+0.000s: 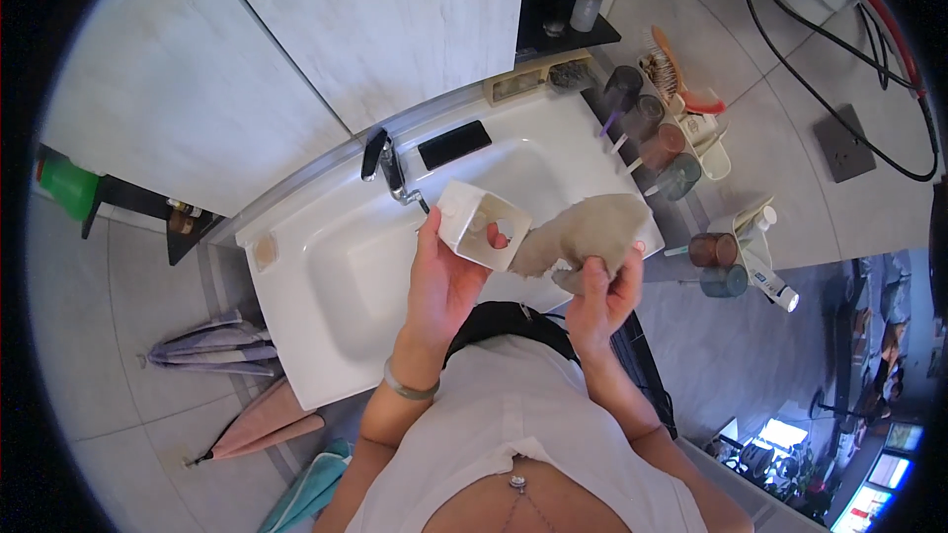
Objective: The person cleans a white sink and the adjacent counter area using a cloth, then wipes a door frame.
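Over the white washbasin [341, 291], my left hand [441, 281] grips a white square box-like holder [460, 221] from below and behind. The holder is tilted with its open side facing right, and a fingertip shows through a round hole inside it. My right hand [600, 306] pinches a crumpled grey-beige cloth [597, 227] by its lower edge. The cloth's left end reaches the rim of the holder; whether it presses on it I cannot tell. Behind the holder stands a chrome tap [392, 173].
A black phone-like slab [454, 145] lies on the basin's back ledge. Several tinted cups [662, 146] and a hairbrush [664, 61] are at the right wall, with a toothpaste tube [773, 288] lower down. Towels [262, 421] hang at left. White cabinet doors [375, 20] rise behind.
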Demonstrator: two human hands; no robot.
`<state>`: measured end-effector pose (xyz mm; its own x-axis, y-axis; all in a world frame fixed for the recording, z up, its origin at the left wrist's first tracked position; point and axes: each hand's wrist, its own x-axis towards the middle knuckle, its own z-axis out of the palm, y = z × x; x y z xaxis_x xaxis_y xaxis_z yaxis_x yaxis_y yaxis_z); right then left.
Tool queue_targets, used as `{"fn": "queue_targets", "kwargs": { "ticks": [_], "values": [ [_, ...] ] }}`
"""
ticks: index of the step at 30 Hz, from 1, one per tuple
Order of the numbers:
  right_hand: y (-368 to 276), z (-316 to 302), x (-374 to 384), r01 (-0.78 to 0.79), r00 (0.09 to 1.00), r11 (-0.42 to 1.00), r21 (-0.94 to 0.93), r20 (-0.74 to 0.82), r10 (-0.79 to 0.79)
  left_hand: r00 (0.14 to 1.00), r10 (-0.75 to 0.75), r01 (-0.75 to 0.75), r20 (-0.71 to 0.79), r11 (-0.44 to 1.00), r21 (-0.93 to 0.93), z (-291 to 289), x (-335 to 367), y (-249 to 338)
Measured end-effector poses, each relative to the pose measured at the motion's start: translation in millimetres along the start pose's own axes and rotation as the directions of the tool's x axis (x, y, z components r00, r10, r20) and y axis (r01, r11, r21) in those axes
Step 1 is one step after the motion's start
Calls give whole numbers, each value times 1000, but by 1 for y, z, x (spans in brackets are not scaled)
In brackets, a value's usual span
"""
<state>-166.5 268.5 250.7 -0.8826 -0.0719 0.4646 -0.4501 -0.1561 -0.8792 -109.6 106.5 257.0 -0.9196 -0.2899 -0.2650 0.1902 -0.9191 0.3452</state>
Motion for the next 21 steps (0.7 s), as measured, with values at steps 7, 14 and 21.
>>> {"fn": "queue_targets", "kwargs": {
  "ticks": [7,14,21],
  "values": [
    [-55,-44,51,80,832,963,-258,-515,-207,998,-30,21,-48,983,-184,-17,3,14],
    [-75,-55,39,85,898,945,316,-434,65,995,-99,87,-26,955,-285,-19,3,17],
    [-114,-88,50,264,961,570,778,-159,-228,978,-34,5,-204,990,-139,-26,10,19]
  ]
}}
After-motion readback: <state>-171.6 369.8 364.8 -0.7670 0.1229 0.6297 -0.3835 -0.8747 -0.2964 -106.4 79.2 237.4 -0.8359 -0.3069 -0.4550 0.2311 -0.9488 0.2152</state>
